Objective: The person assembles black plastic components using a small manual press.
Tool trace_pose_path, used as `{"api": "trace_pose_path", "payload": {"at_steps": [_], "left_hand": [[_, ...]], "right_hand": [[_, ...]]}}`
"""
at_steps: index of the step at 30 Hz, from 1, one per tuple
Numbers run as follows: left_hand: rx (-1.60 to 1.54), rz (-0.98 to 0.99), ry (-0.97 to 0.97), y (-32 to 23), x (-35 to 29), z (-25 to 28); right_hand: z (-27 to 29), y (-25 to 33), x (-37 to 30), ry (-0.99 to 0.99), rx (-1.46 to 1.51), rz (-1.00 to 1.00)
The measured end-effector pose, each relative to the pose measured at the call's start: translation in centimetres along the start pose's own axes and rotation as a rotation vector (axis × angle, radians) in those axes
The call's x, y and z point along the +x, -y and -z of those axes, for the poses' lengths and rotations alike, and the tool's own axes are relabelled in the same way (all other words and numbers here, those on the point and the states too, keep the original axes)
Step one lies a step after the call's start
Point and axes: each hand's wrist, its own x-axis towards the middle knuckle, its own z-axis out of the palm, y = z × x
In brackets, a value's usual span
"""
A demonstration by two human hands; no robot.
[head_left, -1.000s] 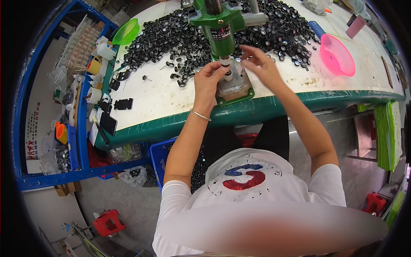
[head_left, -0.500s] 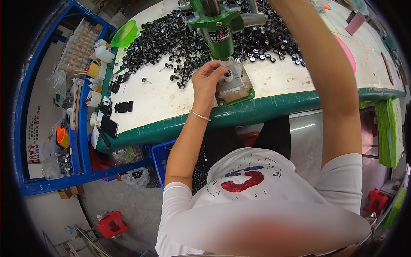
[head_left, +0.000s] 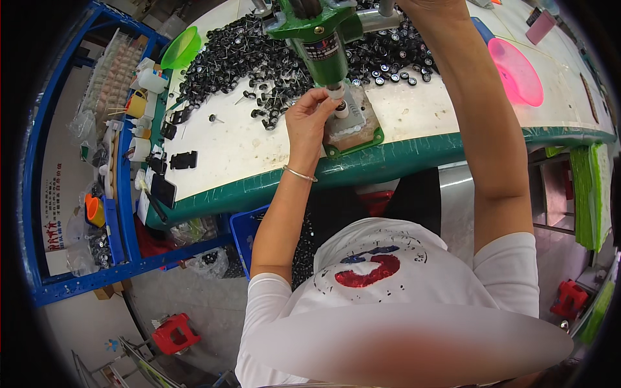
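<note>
A green hand press (head_left: 323, 55) stands near the table's front edge, its metal ram pointing down at a base plate (head_left: 352, 132). Under the ram, a small black wheel (head_left: 341, 108) sits on a white post. My left hand (head_left: 307, 123) is closed in a pinch beside the ram tip, just over the wheel; whatever lies between thumb and finger is too small to make out. High up, my right hand (head_left: 440, 8) reaches past the press near its lever arm (head_left: 381, 21). The upper picture edge cuts off its fingers.
Behind the press spreads a large heap of black wheels (head_left: 236, 58), many on metal pins. A green basket (head_left: 182, 48) lies at far left, a pink basket (head_left: 515, 72) at right. A blue shelf rack (head_left: 129, 220) borders the table's left. A blue bin (head_left: 242, 236) sits below.
The view has shifted slightly, and more of the pink basket shows. My right forearm has swung a little left and its hand has come into view. My left hand keeps its pinch at the ram.
</note>
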Motion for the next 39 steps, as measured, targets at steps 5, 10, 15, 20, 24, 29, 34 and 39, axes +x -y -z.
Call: {"api": "trace_pose_path", "payload": {"at_steps": [5, 10, 15, 20, 24, 29, 34, 39], "left_hand": [[0.028, -0.005, -0.031, -0.1, -0.3, -0.4], [0.051, 0.000, -0.055, -0.1, -0.3, -0.1], [0.026, 0.015, -0.035, 0.2, -0.1, 0.1], [-0.079, 0.051, -0.157, 0.3, 0.3, 0.9], [-0.031, 0.023, -0.257, -1.1, 0.6, 4.2], [0.758, 0.132, -0.179, -1.5, -1.1, 9.9], [1.145, 0.166, -0.055, -1.5, -0.7, 8.6], [1.197, -0.005, -0.088, -2.0, 0.1, 8.8]], "right_hand": [[1.0, 0.1, -2.4, 0.037, 0.043, 0.295], [-0.6, -0.3, -3.0, -0.089, 0.975, 0.052], [-0.4, 0.8, -0.5, -0.053, 0.481, -0.127], [0.4, -4.0, 4.2, 0.017, -0.238, -0.351], [3.4, -3.7, 6.0, 0.224, 0.578, -1.045], [4.8, -5.2, 0.8, -0.052, -0.329, -0.378], [15.6, -7.0, -3.9, 0.001, -0.766, -0.544], [19.8, -8.9, -12.8, 0.370, -1.149, -0.410]]}}
